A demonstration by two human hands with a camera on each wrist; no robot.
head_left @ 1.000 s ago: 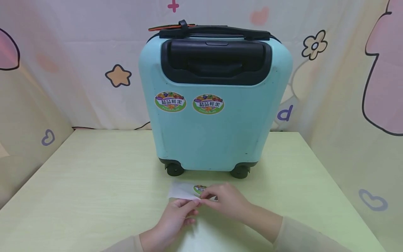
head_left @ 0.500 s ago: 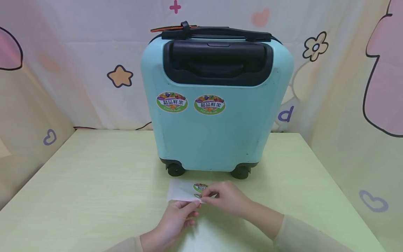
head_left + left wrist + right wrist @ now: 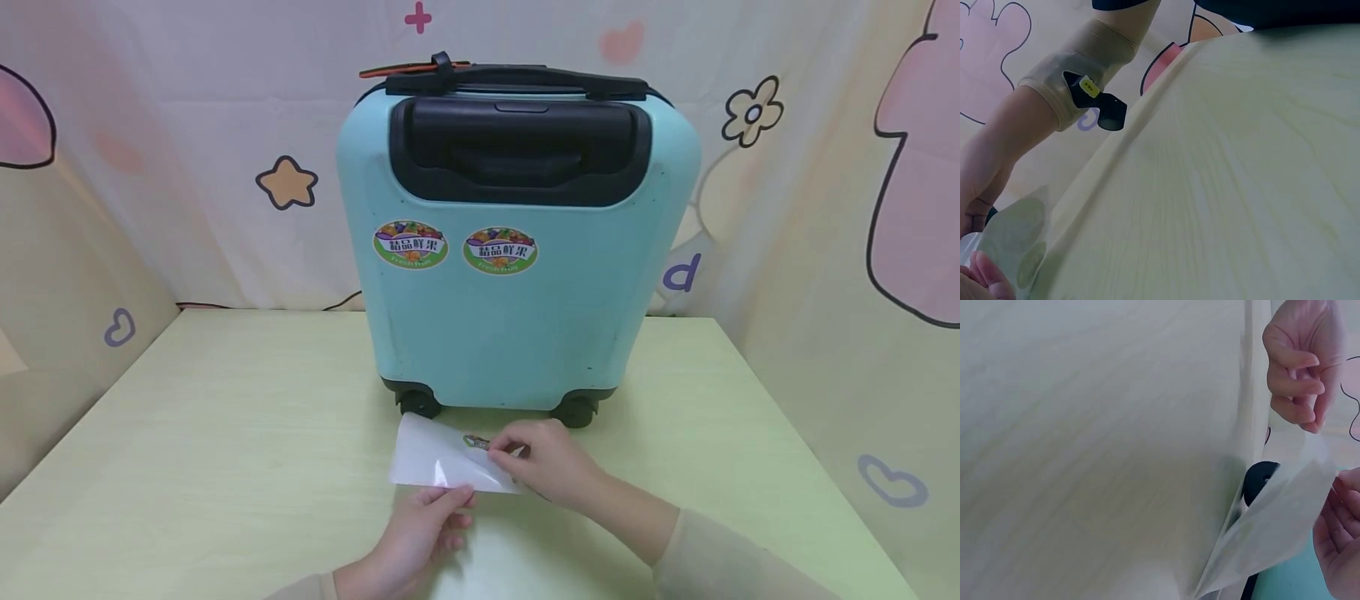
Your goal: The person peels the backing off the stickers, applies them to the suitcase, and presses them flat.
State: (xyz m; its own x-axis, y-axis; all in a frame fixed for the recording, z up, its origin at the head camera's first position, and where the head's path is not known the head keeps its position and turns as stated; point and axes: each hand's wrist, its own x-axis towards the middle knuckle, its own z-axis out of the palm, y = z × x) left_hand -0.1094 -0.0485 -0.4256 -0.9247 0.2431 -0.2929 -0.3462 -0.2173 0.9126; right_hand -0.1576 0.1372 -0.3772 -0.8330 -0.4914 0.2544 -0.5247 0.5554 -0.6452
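A white sticker sheet (image 3: 423, 458) is held bent above the table, in front of the suitcase. My left hand (image 3: 423, 529) pinches its near edge between thumb and fingers. To the right, my right hand (image 3: 551, 462) pinches the sheet's right part, next to a fruit sticker (image 3: 476, 442) that is partly hidden. Whether a sticker has come off its backing there I cannot tell. Oval outlines show through the sheet (image 3: 1013, 234) in the left wrist view. The light-blue suitcase (image 3: 502, 325) stands upright with two oval fruit stickers (image 3: 410, 244) side by side on its front.
The pale table (image 3: 262, 433) runs beneath the suitcase, whose black wheels (image 3: 573, 412) rest on it. A patterned cloth (image 3: 187, 167) hangs behind and at both sides. A black trolley handle (image 3: 517, 150) is set into the suitcase's upper part.
The sheet's left part has tilted up and bent, moving nearer the suitcase wheel. My right hand has moved slightly up and right, away from my left fingertips.
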